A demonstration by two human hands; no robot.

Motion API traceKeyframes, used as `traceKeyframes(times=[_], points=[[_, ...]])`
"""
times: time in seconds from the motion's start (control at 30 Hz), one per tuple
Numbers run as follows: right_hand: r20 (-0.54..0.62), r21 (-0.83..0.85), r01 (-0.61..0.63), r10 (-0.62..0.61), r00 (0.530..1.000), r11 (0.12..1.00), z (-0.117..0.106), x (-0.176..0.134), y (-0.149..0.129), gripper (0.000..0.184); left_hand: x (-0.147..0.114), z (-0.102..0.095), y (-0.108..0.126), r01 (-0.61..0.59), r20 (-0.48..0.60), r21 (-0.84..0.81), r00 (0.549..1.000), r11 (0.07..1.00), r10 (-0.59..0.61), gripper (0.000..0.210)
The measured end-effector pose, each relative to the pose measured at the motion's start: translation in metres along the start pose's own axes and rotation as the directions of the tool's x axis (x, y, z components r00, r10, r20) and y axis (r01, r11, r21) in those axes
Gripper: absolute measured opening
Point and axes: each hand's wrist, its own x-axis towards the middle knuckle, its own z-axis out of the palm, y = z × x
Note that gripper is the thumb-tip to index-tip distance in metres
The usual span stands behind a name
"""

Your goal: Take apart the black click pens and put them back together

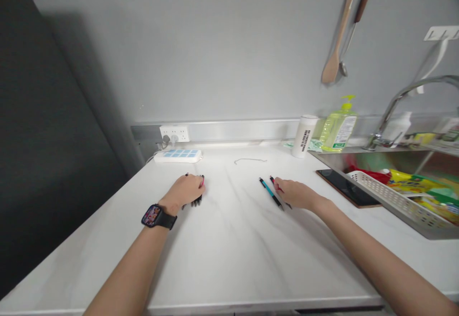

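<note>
A slim teal-and-black pen lies slantwise on the white, grey-veined marble-look worktop, its grey tip toward the near side. Just to its right is a slim red-and-black pen, lying on much the same slant and partly covered by the right hand. The thumb and fingers of that hand are closed on its red barrel, and its lower end shows below them. Well apart to the left, the left hand is curled over a cluster of dark pens, their ends poking out beneath the palm, with a pinkish-red barrel beside the fingertips; whether the fingers clamp them or only rest there I cannot tell. A black square-faced smartwatch circles the left wrist.

Beyond the hands, a thin, bent grey wire-like strand lies between a white power strip with pale blue panels, at back left, and a white cylindrical container with black lettering, at back right. A clear pump bottle of yellow-green liquid stands beside the container. Nearer the right hand, a flat black slab with a brown edge lies alongside the stainless-steel sink.
</note>
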Motion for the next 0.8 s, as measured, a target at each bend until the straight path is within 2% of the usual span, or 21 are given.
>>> traceKeyframes(times=[0.13, 0.23, 0.4, 0.5, 0.6, 0.8], points=[[-0.008, 0.001, 0.015, -0.015, 1.000, 1.000, 0.002, 0.002, 0.001, 0.026, 0.001, 0.001, 0.003, 0.012, -0.006, 0.004, 1.000, 1.000, -0.012, 0.029], [0.000, 0.009, 0.008, -0.008, 1.000, 1.000, -0.002, 0.000, -0.002, 0.024, 0.001, 0.001, 0.006, -0.012, 0.031, -0.032, 0.999, 0.999, 0.013, 0.029], [0.003, 0.004, -0.041, 0.041, 0.999, 0.999, -0.003, -0.002, -0.005, 0.022, 0.001, 0.002, 0.010, -0.014, 0.062, -0.077, 0.998, 0.997, 0.019, 0.032], [-0.066, 0.022, -0.063, 0.064, 0.996, 0.998, -0.003, -0.001, -0.006, 0.023, 0.001, 0.004, 0.011, -0.005, 0.063, -0.069, 0.998, 0.998, 0.010, 0.034], [-0.135, 0.048, -0.030, 0.037, 0.990, 0.998, -0.005, -0.001, -0.010, 0.026, 0.002, 0.004, 0.012, -0.004, 0.066, -0.058, 0.998, 0.998, 0.008, 0.033], [-0.038, 0.032, -0.072, 0.074, 0.997, 0.997, -0.005, -0.003, -0.017, 0.028, 0.002, 0.004, 0.017, -0.013, 0.050, -0.050, 0.999, 0.999, 0.015, 0.033]])
